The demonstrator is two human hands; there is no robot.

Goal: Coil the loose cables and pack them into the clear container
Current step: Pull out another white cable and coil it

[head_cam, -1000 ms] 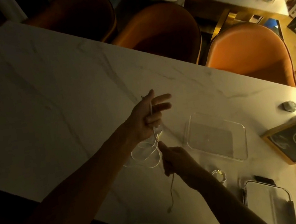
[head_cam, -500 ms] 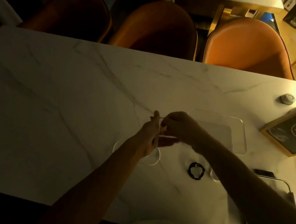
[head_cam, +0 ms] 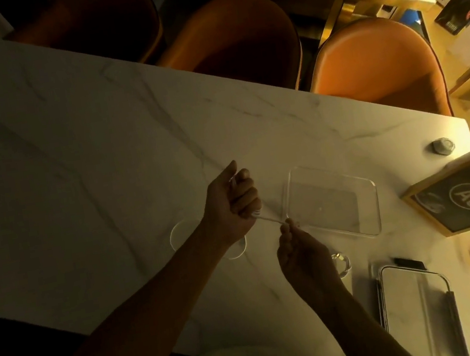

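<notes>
The left hand [head_cam: 233, 201] is curled into a fist around the white cable [head_cam: 268, 221], whose loops hang below the wrist and show as pale arcs on either side of the forearm. A short taut stretch of cable runs from that fist to the right hand [head_cam: 299, 252], which pinches it between thumb and fingertips just at the near-left corner of the clear container [head_cam: 369, 206]. The container sits open on the marble table [head_cam: 88, 170], its left rim just beside both hands. To the left and beyond the hands the tabletop is bare marble out to the far edge, where three orange chairs [head_cam: 375, 63] stand. The right side is crowded: a framed A8 sign [head_cam: 467, 196] near the table's right edge, a small grey object [head_cam: 442, 146] beyond it, a lid with black clips [head_cam: 418, 312] at the near right, and a small clear item [head_cam: 341, 264] between lid and right wrist
</notes>
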